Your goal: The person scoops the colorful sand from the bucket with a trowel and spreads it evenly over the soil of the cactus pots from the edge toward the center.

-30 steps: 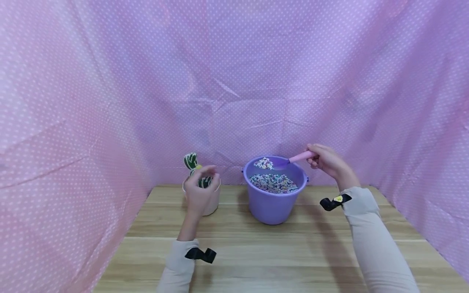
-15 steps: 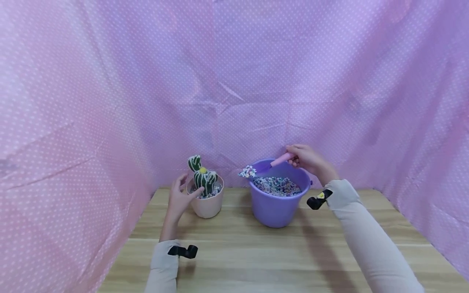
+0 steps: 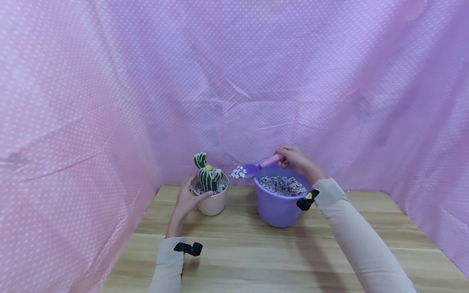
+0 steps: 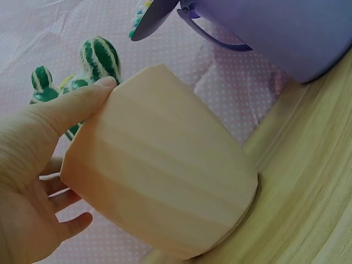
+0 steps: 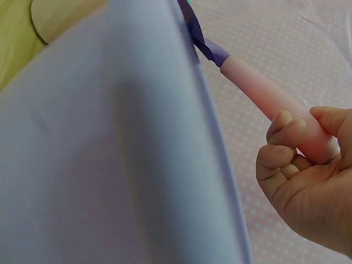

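In the head view, my left hand (image 3: pixel 186 199) holds the side of a beige flowerpot (image 3: pixel 213 205), thumb along its near rim and fingers at its left side. A green toy-like cactus (image 3: pixel 209 179) with white stripes and a yellow ball stands in it among small coloured pebbles. My right hand (image 3: pixel 296 159) grips the pink handle of a small garden trowel (image 5: pixel 269 88). Its purple blade carries a heap of coloured pebbles (image 3: pixel 238 172), level between the pot and a purple bucket (image 3: pixel 277 209). In the left wrist view, the pot wall (image 4: pixel 165 154) hides part of the fingers.
More coloured pebbles (image 3: pixel 282 186) lie inside the bucket, whose handle (image 4: pixel 214 38) hangs at its side. Everything stands on a wood-grain table (image 3: pixel 234 252). Pink dotted cloth (image 3: pixel 256 73) surrounds it at the back and sides.
The loaded trowel has moved left from over the bucket to beyond its left rim, towards the pot. My left hand has gone from in front of the cactus to the pot's left side.
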Tool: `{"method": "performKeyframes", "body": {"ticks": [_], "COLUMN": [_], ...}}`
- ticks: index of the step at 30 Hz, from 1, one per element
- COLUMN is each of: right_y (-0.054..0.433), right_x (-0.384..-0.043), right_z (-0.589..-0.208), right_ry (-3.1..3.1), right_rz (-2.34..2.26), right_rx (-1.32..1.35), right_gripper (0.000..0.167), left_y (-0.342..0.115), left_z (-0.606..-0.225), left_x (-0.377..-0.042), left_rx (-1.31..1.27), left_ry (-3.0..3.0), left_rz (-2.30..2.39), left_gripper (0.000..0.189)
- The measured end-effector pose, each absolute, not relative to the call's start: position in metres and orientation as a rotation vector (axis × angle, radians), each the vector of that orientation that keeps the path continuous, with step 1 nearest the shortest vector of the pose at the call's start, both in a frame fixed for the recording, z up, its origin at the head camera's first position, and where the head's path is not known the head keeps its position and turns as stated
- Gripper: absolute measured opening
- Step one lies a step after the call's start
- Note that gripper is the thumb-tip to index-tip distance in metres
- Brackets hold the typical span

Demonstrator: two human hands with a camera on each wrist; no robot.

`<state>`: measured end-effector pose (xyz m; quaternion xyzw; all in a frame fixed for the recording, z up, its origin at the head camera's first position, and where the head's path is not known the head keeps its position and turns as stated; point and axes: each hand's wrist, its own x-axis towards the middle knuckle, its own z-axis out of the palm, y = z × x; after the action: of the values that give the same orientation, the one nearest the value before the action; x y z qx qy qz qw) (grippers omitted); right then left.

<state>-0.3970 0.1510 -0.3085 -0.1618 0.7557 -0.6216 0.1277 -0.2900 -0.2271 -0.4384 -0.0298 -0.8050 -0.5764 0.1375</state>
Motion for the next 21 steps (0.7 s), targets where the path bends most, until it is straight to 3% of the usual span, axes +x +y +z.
{"method": "performKeyframes", "body": {"ticks": [21], "right_y": [0.119], "right_x": [-0.402], "right_z": [-0.312], "right_ry": [2.222], "right_rz": [-1.802], "right_rx": [-0.439], "right_gripper": [0.030], "left_y": [-0.237], "left_z": [-0.446], "left_x": [-0.299], "left_rx": [-0.069], "left_ry": [-2.234], "left_rz": [-1.767], "left_gripper": [0.090]}}
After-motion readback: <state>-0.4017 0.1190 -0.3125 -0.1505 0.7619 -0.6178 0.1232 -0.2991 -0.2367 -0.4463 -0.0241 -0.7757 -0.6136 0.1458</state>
